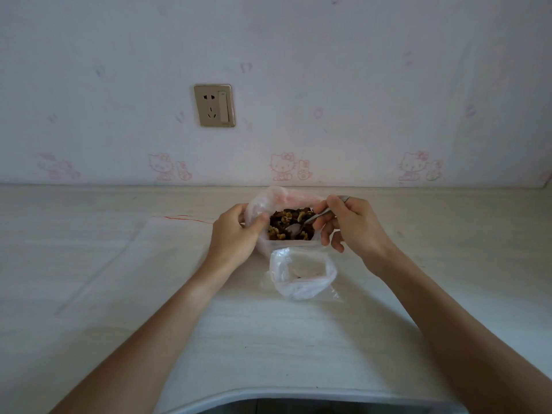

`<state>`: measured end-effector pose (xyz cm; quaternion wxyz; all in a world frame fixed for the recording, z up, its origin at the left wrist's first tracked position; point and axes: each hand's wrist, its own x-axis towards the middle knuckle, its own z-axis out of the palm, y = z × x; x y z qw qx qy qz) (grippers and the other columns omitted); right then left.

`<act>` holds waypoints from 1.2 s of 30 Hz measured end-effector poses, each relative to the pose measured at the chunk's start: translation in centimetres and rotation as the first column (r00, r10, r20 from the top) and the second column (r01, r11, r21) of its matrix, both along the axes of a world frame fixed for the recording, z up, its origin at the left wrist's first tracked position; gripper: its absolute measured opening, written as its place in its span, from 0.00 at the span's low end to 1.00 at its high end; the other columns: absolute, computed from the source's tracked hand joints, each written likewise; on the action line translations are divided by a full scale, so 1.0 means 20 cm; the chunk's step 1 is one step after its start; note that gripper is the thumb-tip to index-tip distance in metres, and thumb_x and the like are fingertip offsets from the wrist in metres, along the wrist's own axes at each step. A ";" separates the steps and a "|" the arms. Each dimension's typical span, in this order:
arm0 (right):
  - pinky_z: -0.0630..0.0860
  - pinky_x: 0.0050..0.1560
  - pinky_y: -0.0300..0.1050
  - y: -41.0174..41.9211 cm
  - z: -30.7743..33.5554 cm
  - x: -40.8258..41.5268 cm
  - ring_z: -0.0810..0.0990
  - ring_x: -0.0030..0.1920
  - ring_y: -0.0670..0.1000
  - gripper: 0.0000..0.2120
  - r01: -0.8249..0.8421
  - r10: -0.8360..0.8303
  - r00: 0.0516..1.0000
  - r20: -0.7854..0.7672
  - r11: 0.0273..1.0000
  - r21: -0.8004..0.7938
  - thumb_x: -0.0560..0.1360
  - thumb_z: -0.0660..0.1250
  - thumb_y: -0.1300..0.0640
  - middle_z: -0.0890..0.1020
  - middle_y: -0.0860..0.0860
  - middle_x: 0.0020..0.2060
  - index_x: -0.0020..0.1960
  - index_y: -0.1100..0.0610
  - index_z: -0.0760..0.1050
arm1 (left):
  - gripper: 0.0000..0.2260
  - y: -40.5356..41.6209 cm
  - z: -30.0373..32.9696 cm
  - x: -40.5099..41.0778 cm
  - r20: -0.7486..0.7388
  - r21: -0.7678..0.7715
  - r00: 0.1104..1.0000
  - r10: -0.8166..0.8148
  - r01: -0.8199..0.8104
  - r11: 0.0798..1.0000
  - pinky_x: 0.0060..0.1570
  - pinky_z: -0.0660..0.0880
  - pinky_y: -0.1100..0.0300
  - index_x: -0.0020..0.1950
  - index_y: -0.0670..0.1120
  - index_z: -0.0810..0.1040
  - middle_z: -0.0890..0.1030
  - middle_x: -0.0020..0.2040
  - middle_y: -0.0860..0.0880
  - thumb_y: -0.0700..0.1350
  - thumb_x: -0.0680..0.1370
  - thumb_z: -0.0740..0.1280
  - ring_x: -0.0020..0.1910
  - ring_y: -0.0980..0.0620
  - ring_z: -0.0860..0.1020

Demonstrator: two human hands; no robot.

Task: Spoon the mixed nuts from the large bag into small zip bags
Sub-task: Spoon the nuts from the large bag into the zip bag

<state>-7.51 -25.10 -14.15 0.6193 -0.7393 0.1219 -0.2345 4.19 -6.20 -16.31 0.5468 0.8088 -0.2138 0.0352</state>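
- Nuts, mostly walnut bits and dark pieces, sat in the large bag on the pale table, mouth open, close to the wall.
- Left hand pinched the bag's left rim, fingers curled round the plastic.
- Right hand gripped a metal spoon by the handle, bowl down in the nuts.
- A small zip bag stood open just in front of the large one, pretty much touching it, with maybe a crumb inside.
- Another flat zip bag lay off to the left.
- Wall socket and cartoon cat wallpaper behind.
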 end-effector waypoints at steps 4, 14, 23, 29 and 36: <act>0.69 0.22 0.43 0.00 0.00 0.00 0.79 0.27 0.54 0.17 -0.019 0.023 0.999 -0.037 0.993 0.113 0.87 0.56 0.58 0.85 0.57 0.35 0.50 0.65 0.81 | 0.05 -0.02 0.00 -0.02 -0.020 -0.071 0.999 -0.038 0.037 0.997 0.52 0.79 0.52 0.53 0.47 0.84 0.87 0.47 0.52 0.47 0.80 0.72 0.50 0.52 0.84; 0.73 0.24 0.43 -0.03 -0.02 0.01 0.81 0.29 0.54 0.16 -0.071 0.117 0.988 -0.098 0.920 0.387 0.87 0.55 0.61 0.86 0.63 0.42 0.59 0.71 0.77 | 0.05 -0.01 0.00 -0.04 -0.074 -0.136 0.995 -0.059 0.049 0.989 0.58 0.80 0.44 0.54 0.47 0.85 0.87 0.49 0.51 0.46 0.81 0.72 0.52 0.50 0.85; 0.73 0.25 0.41 -0.03 -0.01 0.01 0.84 0.32 0.53 0.14 -0.117 0.186 0.980 -0.069 0.821 0.559 0.86 0.54 0.63 0.87 0.63 0.42 0.60 0.70 0.75 | 0.06 0.01 0.03 -0.05 -0.116 -0.164 0.989 -0.091 0.071 0.984 0.60 0.79 0.44 0.54 0.47 0.85 0.87 0.50 0.49 0.47 0.82 0.69 0.54 0.47 0.84; 0.74 0.26 0.42 -0.06 0.01 0.00 0.83 0.31 0.54 0.15 -0.094 0.146 0.988 -0.048 0.819 0.565 0.86 0.54 0.61 0.86 0.62 0.41 0.55 0.68 0.78 | 0.09 0.04 0.06 -0.03 -0.055 -0.065 0.997 -0.058 0.054 0.996 0.57 0.81 0.42 0.57 0.51 0.84 0.86 0.51 0.54 0.54 0.82 0.68 0.51 0.50 0.84; 0.70 0.24 0.42 -0.09 0.08 -0.03 0.81 0.28 0.54 0.17 -0.081 0.104 0.994 -0.022 0.873 0.481 0.86 0.54 0.58 0.85 0.60 0.37 0.52 0.66 0.79 | 0.26 0.14 0.06 0.00 0.114 0.186 0.991 0.070 -0.090 0.978 0.55 0.75 0.57 0.71 0.51 0.74 0.75 0.65 0.57 0.63 0.78 0.69 0.56 0.57 0.78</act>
